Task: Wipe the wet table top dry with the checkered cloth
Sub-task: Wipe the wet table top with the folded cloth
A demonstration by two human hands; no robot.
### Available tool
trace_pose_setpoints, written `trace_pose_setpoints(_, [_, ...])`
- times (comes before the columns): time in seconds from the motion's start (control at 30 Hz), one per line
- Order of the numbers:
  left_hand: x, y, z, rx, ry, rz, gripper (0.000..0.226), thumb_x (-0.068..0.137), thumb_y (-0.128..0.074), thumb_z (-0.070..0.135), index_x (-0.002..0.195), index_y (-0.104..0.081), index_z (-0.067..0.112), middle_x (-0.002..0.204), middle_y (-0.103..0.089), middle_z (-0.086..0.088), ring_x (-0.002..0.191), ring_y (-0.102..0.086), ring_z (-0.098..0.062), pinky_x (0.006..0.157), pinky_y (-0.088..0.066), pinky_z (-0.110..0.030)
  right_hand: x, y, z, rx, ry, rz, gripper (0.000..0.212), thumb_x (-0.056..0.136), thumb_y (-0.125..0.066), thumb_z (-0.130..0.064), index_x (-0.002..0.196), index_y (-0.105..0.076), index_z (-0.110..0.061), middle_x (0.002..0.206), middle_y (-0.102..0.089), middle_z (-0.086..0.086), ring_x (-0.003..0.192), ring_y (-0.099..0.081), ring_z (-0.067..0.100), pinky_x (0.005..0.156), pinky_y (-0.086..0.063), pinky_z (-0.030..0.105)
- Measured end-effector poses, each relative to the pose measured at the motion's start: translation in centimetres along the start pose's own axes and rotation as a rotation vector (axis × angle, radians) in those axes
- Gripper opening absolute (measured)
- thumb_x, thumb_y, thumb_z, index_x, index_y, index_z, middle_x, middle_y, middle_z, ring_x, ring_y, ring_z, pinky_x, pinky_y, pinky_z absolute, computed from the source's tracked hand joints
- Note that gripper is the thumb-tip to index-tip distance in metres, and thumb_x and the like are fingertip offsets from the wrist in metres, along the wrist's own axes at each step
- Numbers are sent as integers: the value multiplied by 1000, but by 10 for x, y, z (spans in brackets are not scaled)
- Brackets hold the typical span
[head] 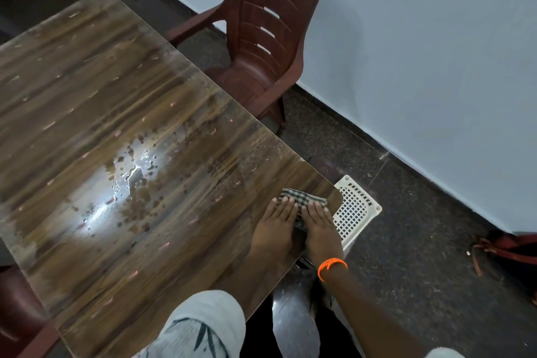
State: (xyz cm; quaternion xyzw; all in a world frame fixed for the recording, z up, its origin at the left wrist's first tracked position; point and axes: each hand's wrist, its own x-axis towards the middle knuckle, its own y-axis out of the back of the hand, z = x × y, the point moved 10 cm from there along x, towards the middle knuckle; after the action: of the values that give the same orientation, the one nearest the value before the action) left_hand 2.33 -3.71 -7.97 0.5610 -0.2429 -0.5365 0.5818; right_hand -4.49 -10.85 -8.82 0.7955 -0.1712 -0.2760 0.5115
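Wood-grain worktop [122, 113] fills most of the view, with water drops and a shiny wet patch near its middle. At its near right corner lies the checkered cloth [302, 200]. Left hand [277, 218] and right hand [318, 219] press flat on it side by side, fingers spread, pinching nothing. An orange band [332, 265] circles the right wrist. Beyond the corner stand a white basket [356, 209] and a brown chair [261, 29]

Plain indoor room, likely a modest home or canteen-type dining space; cannot tell which. Wood-grain laminate table [122, 131], wet and glossy. Maroon moulded plastic armchair [261, 38] at far right. Bare pale wall [421, 52], dark speckled stone floor [406, 227], white plastic lattice basket [356, 209] under table corner.
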Motion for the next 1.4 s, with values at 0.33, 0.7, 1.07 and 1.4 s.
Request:
trace_pose_setpoints(0.33, [-93, -24, -24, -120, -7, 64, 60, 91, -43, 39, 137, -61, 7, 146, -53, -19, 140, -46, -32, 114, -25, -48, -54, -40, -66, 34, 236, -27, 46, 80, -42, -13, 119, -65, -8, 129, -60, 8, 125, -50, 24, 111, -26, 32])
trace_pose_setpoints(0.7, [-35, -12, -28, -26, 9, -17, 72, 86, -27, 33, 153, -42, 12, 161, -34, -11, 152, -25, -24, 122, -4, -42, -5, -7, -28, 50, 141, 77, 49, 79, -36, -8, 119, -65, -8, 129, -60, 9, 124, -51, 26, 107, -34, 31])
trace_pose_setpoints(1.07, [-133, -51, -40, -165, 253, 39, 67, 89, -48, 40, 147, -50, 6, 153, -45, -16, 145, -38, -32, 117, -23, -49, -60, -40, -103, 70, 442, 17, 44, 79, -39, -11, 111, -69, -7, 121, -65, 8, 120, -56, 26, 112, -20, 31])
trace_pose_setpoints(1.4, [-90, -46, 1, -73, 285, -5, 65, 84, -51, 29, 148, -50, 12, 153, -48, -9, 146, -37, -26, 121, -11, -44, -46, -14, -38, 52, 355, 83, 48, 79, -35, -8, 113, -69, -8, 123, -64, 8, 120, -55, 24, 106, -34, 33])
